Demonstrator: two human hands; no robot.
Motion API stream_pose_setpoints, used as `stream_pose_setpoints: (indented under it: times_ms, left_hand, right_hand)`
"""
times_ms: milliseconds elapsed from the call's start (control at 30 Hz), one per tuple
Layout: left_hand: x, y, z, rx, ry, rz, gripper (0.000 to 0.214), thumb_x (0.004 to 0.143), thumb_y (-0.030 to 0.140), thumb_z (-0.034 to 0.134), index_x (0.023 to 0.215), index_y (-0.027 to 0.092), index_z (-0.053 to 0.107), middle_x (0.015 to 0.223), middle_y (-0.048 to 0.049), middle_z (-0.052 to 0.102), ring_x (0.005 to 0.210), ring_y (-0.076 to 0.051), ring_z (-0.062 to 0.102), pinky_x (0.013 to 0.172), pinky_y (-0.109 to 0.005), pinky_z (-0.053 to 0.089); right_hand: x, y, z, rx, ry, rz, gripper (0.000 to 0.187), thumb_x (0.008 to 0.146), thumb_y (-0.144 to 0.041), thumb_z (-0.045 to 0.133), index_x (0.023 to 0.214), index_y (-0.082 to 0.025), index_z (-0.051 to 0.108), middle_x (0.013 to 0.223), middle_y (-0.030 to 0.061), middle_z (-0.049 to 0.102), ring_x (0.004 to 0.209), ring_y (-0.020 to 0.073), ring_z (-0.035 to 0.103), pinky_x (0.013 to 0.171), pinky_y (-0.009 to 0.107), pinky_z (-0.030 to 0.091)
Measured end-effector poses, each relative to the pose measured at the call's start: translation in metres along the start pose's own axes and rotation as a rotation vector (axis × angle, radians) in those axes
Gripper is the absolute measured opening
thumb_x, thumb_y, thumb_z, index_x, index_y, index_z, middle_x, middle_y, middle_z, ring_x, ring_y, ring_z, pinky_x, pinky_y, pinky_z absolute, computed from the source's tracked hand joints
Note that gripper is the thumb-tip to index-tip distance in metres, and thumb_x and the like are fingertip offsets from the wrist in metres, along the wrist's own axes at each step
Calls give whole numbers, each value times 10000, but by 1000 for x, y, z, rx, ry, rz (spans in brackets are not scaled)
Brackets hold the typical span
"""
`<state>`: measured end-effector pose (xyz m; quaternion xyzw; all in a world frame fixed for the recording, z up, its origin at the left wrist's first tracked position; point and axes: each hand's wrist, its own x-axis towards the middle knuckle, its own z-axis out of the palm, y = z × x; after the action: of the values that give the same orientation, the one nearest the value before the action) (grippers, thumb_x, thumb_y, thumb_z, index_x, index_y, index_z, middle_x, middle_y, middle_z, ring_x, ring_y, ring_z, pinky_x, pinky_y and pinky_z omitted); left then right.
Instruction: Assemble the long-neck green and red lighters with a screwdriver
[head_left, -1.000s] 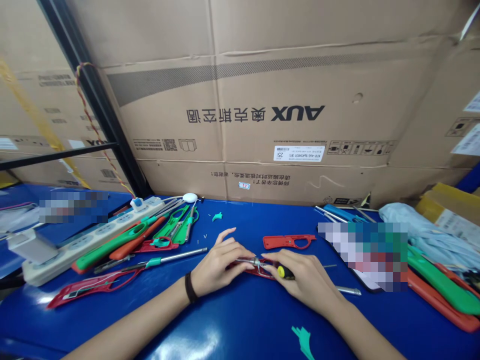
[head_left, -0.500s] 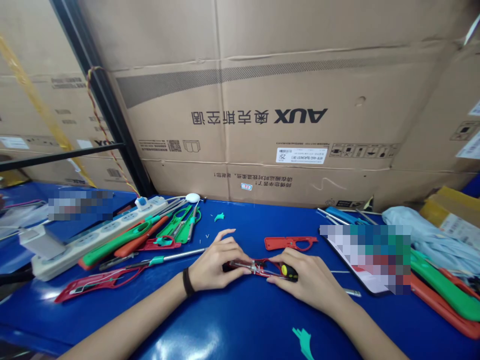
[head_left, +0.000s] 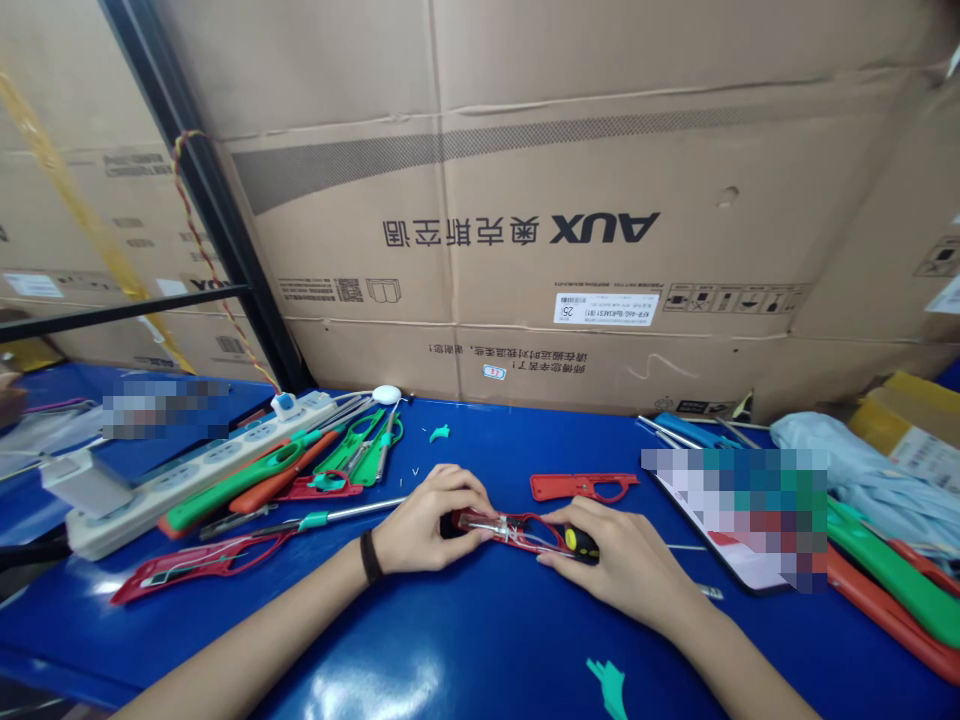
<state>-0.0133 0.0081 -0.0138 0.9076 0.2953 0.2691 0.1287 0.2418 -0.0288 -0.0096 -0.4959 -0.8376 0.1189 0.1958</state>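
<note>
Between my hands is an opened red lighter shell (head_left: pixel 517 534) with clear and metal parts inside. My left hand (head_left: pixel 435 520) pinches its left end, thumb below and fingers above. The fingers of my right hand (head_left: pixel 611 560) grip its right end, with a black-and-yellow screwdriver (head_left: pixel 583 544) handle tucked in the same hand. The screwdriver's shaft is mostly hidden. A separate red lighter shell half (head_left: pixel 583 487) lies just beyond my right hand. A small green trigger piece (head_left: pixel 607 688) rests on the blue table (head_left: pixel 465 650) near the front edge.
On the left lie a red lighter with a metal rod (head_left: pixel 217 565), an orange-and-green pair of lighters (head_left: pixel 247 485) and a white power strip (head_left: pixel 202 470). A phone (head_left: pixel 720 545), more lighters (head_left: pixel 892 580) and pale blue cloth (head_left: pixel 862 480) are on the right. A cardboard box (head_left: pixel 480 200) stands behind.
My left fingers have drawn in closer together around the shell's left end. The shell and my right hand have hardly moved.
</note>
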Motion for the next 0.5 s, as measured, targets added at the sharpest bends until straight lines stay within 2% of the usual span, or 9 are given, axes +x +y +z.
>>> stream_pose_setpoints:
  times_ms: [167, 267, 367, 500]
  left_hand:
    - [1, 0, -15, 106, -29, -17, 359, 708, 388, 708, 1009, 206, 638, 993, -45, 623, 909, -201, 575, 882, -349, 369]
    - [2, 0, -21, 132, -70, 5, 326, 705, 394, 698, 964, 202, 647, 928, -32, 647, 861, -193, 586, 922, -372, 325]
    - [1, 0, -16, 87, -74, 32, 241, 762, 354, 658, 948, 200, 652, 899, -27, 664, 838, -174, 600, 927, -359, 322]
    - [2, 5, -1, 33, -52, 69, 271, 789, 399, 670, 968, 195, 657, 895, -39, 670, 845, -172, 607, 881, -332, 359]
  right_hand:
    - [-1, 1, 0, 8, 20, -21, 248, 817, -405, 624, 1035, -286, 640, 949, -12, 676, 769, 181, 661, 646, 273, 466]
    - [-2, -1, 1, 7, 47, -38, 150, 852, -374, 584, 935, -266, 646, 913, -18, 668, 744, 163, 653, 639, 261, 456]
    - [-2, -4, 3, 0, 65, -60, 126, 868, -351, 565, 926, -272, 644, 917, -22, 659, 713, 150, 646, 620, 253, 445]
    - [-2, -6, 6, 4, 54, -81, 120, 859, -335, 583, 949, -284, 644, 902, -28, 657, 699, 146, 641, 601, 247, 432]
